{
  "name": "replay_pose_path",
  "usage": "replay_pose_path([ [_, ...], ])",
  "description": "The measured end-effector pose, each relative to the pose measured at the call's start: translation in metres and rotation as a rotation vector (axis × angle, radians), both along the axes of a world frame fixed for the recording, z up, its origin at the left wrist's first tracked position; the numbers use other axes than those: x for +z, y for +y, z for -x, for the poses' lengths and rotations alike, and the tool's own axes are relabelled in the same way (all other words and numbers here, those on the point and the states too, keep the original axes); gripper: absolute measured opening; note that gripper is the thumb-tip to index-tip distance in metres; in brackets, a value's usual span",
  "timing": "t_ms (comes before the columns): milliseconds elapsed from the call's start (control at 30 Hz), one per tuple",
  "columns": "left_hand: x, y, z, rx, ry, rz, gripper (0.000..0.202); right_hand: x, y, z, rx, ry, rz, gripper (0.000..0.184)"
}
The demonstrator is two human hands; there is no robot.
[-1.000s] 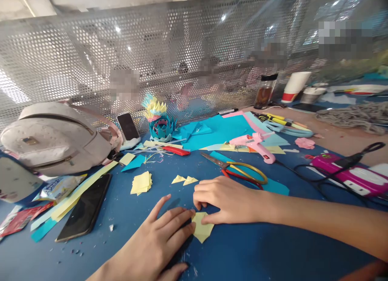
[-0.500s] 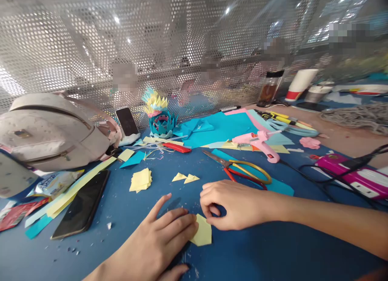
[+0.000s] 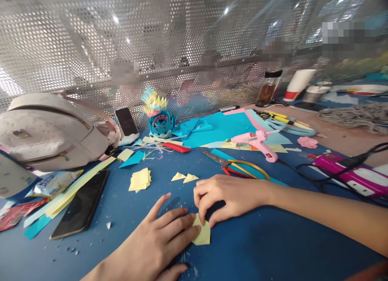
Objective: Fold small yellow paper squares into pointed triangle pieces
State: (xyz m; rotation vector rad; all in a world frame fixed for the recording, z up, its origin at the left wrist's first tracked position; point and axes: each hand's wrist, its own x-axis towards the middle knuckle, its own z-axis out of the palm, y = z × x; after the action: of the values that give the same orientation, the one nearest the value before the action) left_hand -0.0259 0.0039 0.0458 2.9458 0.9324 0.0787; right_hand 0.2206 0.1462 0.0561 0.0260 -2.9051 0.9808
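Observation:
A small piece of yellow paper (image 3: 203, 235) lies on the blue table, its upper left corner folded over. My left hand (image 3: 160, 236) is spread flat, its fingertips pressing on the paper's left side. Over the upper edge, my right hand (image 3: 228, 198) has its fingers curled, with forefinger and thumb close together at the paper. Part of the paper is covered by my fingers. Just beyond my hands sit two small folded yellow triangles (image 3: 190, 178). To their left is a stack of yellow paper squares (image 3: 140, 180).
Scissors (image 3: 236, 164) with red and yellow handles lie beyond my right hand, near a pink glue gun (image 3: 256, 143). A red cutter (image 3: 176, 147) and a folded-paper model (image 3: 160, 117) stand farther back. A phone (image 3: 80, 208) and backpack (image 3: 48, 131) are left; a magenta power strip (image 3: 348, 172) is right.
My right hand has moved slightly left and its forefinger has come down onto the paper's upper part. My left hand stays almost in place.

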Motion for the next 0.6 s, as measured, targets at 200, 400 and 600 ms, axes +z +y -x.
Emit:
replay_pose_path([
  [200,0.000,0.000,0.000,-0.008,-0.009,-0.023,0.054,-0.005,-0.011,0.002,-0.161,-0.047,-0.151,0.023],
  [400,0.001,0.000,0.000,-0.008,-0.019,-0.085,0.049,-0.007,-0.020,0.003,-0.256,-0.081,-0.206,0.024],
  [600,-0.001,0.000,-0.001,-0.012,-0.051,-0.135,0.043,-0.011,-0.021,0.002,-0.147,0.028,-0.232,0.016],
])
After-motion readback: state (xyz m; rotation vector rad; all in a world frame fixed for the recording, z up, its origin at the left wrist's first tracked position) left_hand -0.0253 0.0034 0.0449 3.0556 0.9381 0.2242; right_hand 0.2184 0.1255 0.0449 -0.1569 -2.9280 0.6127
